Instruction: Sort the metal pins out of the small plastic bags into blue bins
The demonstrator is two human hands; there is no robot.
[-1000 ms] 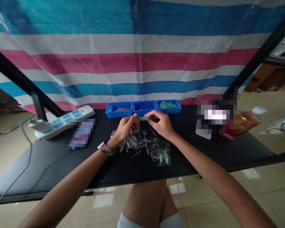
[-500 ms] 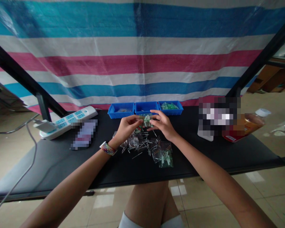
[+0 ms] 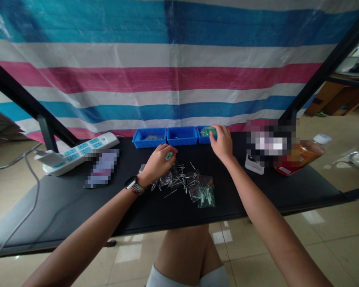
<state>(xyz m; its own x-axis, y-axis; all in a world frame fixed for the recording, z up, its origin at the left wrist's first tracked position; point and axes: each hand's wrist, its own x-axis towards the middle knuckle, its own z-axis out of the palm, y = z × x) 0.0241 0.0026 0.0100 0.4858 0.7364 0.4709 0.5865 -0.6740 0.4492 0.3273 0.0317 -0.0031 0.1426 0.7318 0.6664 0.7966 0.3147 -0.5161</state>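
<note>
My left hand [image 3: 160, 161] is closed over the far side of a pile, with a small green plastic packet [image 3: 169, 156] showing between its fingers and thumb. At the right-hand blue bin [image 3: 199, 139], my right hand [image 3: 223, 142] reaches over the edge, its fingers and thumb curled round a green plastic packet [image 3: 208, 130]. The hand hides part of this bin. Loose thin metal pins [image 3: 184, 181] and clear bags lie in the pile. Nearer me is a clear packet with green and white pieces [image 3: 207, 197].
The left blue bin [image 3: 150, 144] holds small items; the middle blue bin [image 3: 182, 140] adjoins it. A power strip [image 3: 83, 151] and a blurred flat object [image 3: 103, 169] are at left. A bottle [image 3: 311, 153] and a white object [image 3: 254, 164] are at right.
My hands have parted from the packet they both held in the middle. My right hand moved right and away to the right bin; my left drew slightly back toward the pile.
</note>
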